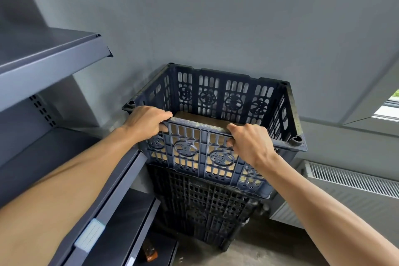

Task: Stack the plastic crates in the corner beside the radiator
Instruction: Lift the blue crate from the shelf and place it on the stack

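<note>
Both hands, left (145, 122) and right (250, 143), grip the cardboard-lined blue crate (233, 101) atop a black crate (203, 205).

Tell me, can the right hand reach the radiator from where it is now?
Probably yes. The right hand grips the near rim of the blue crate, and the radiator lies lower on its right with nothing visible between them, but the hand must first let go of the crate.

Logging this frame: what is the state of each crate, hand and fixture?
top blue crate: upright, open, resting on the stack, cardboard inside
lower black crates: stacked beneath
left hand: gripping near rim
right hand: gripping near rim
radiator: right of stack
shelving: left of stack
</note>
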Demonstrator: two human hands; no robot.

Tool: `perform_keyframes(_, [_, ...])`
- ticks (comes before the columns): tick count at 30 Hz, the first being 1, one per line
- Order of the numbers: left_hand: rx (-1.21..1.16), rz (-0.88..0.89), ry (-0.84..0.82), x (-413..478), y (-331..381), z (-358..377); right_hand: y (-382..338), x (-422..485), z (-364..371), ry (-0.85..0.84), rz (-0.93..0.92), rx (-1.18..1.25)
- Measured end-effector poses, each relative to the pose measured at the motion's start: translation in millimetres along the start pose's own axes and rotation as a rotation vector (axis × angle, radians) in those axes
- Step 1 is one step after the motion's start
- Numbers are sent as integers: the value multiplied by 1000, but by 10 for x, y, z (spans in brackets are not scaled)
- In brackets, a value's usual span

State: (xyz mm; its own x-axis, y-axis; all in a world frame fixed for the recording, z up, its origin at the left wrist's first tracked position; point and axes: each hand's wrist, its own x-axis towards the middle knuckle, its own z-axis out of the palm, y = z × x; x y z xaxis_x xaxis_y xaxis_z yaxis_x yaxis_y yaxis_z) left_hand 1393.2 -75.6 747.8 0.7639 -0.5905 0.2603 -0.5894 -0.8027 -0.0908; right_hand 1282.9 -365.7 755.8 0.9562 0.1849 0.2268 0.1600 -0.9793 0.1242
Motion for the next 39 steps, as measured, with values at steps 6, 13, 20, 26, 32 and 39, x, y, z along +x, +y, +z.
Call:
perform_keyframes(6, [-25,-25,-32,-25,-135,-9,-139,51,-3,-8,8,5])
perform_keyframes(13, [-100,-47,-21,-66,-120,11,-127,22,-77,-43,0,23])
perform_keyframes(20, [-133,-25,2,-87,-88,36,-106,-20,-83,-50,18,13])
perform_keyframes(26, [-140,-19,20,-46,-63,61,-67,-26,-77,-34,43,3])
perform_keyframes(32, [-127,-39,47,-67,-57,127,-75,-45,-63,-11,39,1])
perform_keyframes(39, [-58,-24,95,-115,49,147,-46,-76,-41,1,43,-9])
